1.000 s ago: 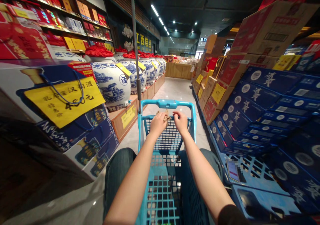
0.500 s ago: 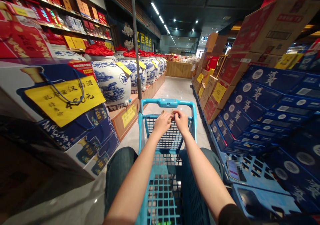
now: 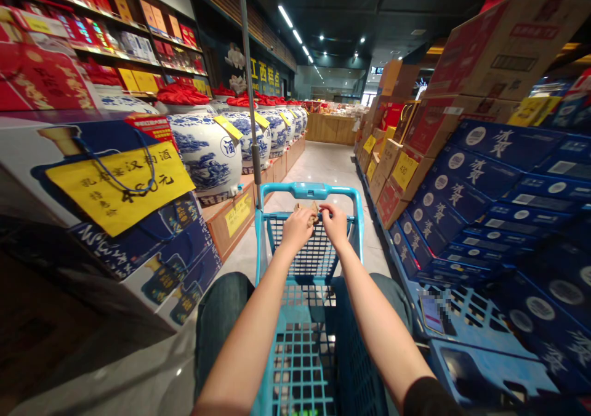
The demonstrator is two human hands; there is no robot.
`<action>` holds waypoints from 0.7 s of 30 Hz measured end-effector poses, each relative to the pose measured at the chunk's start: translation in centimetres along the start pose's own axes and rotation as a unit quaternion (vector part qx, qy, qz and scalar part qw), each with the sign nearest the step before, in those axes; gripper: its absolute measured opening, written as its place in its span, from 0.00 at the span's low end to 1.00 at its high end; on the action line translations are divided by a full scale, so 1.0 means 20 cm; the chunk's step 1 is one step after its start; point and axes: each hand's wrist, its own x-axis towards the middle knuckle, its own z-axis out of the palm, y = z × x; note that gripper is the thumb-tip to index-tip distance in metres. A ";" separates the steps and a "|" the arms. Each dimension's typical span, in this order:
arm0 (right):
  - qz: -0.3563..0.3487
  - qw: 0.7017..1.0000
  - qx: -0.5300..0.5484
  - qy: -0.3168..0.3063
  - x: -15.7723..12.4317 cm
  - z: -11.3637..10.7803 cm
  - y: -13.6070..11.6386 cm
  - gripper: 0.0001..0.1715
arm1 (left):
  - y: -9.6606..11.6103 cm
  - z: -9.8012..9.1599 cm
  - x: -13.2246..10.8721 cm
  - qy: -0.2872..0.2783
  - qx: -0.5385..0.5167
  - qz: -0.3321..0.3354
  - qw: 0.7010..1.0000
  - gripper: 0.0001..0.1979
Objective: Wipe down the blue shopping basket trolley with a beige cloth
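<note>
A turquoise shopping cart stands directly in front of me, its mesh basket between my knees. My left hand is closed around a crumpled tan cloth at the crossbar behind the cart's handle. Just to its right, my right hand has its fingers curled together at the same crossbar. What those fingers grip, if anything, I cannot make out. Below both hands hangs the blue mesh panel of the cart.
Blue-and-white jars with red cloth tops line the left, behind gift boxes with a yellow price sign. Stacked blue cartons and brown cartons rise on the right. A phone lies on a blue pallet. A thin pole stands at the cart's left.
My left hand and the cloth have shifted slightly left, widening the gap to my right hand. The cloth is bunched differently. My right hand and the cart stay almost in place.
</note>
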 end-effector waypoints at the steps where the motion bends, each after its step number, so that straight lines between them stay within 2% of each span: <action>1: 0.002 1.000 0.000 0.000 0.00 0.00 0.00 0.18 | 0.00 0.00 0.00 -0.001 -0.004 -0.003 1.000 0.19; 6: 0.003 1.000 0.001 -0.002 0.00 -0.01 0.00 0.18 | -0.08 -0.07 -0.01 0.052 0.012 -0.102 0.993 0.20; 8: 0.001 1.000 0.000 -0.008 0.00 -0.01 0.00 0.18 | -0.09 -0.09 -0.01 0.064 0.025 -0.119 0.991 0.19; 10: 0.001 1.000 -0.003 -0.013 0.00 -0.01 -0.01 0.19 | -0.08 -0.09 -0.01 0.050 0.032 -0.106 0.993 0.17; 16: -0.001 1.000 -0.001 -0.013 0.00 0.00 -0.02 0.17 | 0.00 -0.02 0.00 -0.016 -0.013 0.012 1.000 0.19; 18: -0.001 1.000 -0.001 -0.012 0.00 0.00 -0.01 0.17 | -0.02 -0.02 0.00 -0.007 -0.015 0.011 1.000 0.20; 21: 0.000 1.000 -0.003 -0.013 0.00 0.00 -0.01 0.17 | -0.08 -0.05 -0.01 0.041 0.008 -0.052 0.998 0.18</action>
